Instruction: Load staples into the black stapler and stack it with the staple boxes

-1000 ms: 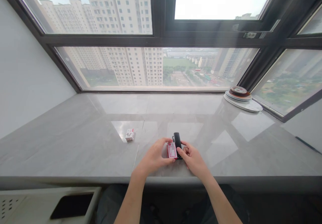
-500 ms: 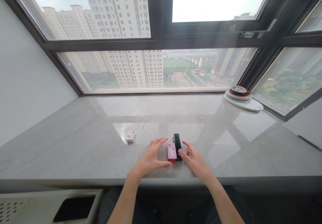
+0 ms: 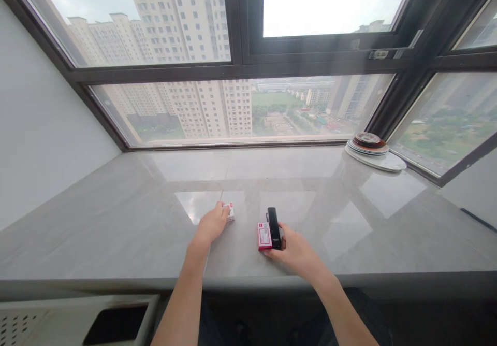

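Observation:
My left hand [image 3: 214, 224] is closed on a small white box [image 3: 230, 213] with red print, its fingers over the box's left side. To the right, a black stapler [image 3: 274, 227] lies lengthwise away from me on the counter. A pink-and-white box [image 3: 264, 235] lies flat against the stapler's left side. My right hand [image 3: 292, 245] curls round the stapler's right side, the thumb reaching across the near ends of the stapler and the pink box. Its other fingertips are partly hidden behind the stapler.
The glossy grey counter [image 3: 128, 221] runs to the windows. A stack of plates [image 3: 373, 152] stands at its back right corner. Below the front edge on the left is a white container [image 3: 46, 320] with a dark opening.
My left hand has moved left from the pink box, taken hold of the small white box and brought it right. My right hand has closed in on the stapler, its thumb now lower.

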### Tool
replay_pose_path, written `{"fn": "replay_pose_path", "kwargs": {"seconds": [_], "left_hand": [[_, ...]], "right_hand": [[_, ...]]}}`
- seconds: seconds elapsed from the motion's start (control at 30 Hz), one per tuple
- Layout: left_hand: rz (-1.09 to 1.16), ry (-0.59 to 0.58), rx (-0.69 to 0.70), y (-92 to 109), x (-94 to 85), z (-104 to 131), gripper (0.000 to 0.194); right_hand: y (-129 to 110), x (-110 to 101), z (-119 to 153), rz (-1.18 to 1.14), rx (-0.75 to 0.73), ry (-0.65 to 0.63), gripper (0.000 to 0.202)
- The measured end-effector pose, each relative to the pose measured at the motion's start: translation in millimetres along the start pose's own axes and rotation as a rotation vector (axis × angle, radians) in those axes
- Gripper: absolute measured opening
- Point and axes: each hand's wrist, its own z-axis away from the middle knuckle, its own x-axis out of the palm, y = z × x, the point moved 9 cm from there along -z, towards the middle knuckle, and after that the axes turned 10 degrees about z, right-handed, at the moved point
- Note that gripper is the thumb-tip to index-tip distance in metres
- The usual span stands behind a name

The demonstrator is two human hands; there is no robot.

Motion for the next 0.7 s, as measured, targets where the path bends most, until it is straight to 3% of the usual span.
{"fn": "replay_pose_path", "kwargs": {"seconds": [0.1, 0.23, 0.53, 0.7], "left_hand": [[0.002, -0.083, 0.112, 40.0, 30.6, 4.3, 0.041], [-0.004, -0.145, 0.214, 72.2, 48.8, 16.9, 0.042], [-0.092, -0.078, 0.238, 90.7, 61.8, 39.4, 0.05], [-0.167, -0.022, 0.212, 98.0, 76.6, 41.1, 0.048]], "right_hand": [[-7.4, 0.8, -2.0, -0.027, -0.036, -0.002, 0.056], [-13.4, 4.2, -3.5, 0.007, -0.069, -0.028, 0.046], [-21.3, 8.3, -7.7, 0.053, -0.137, -0.042, 0.043], [-19.1, -2.0, -7.9, 0.063, -0.172, -0.061, 0.042]]}}
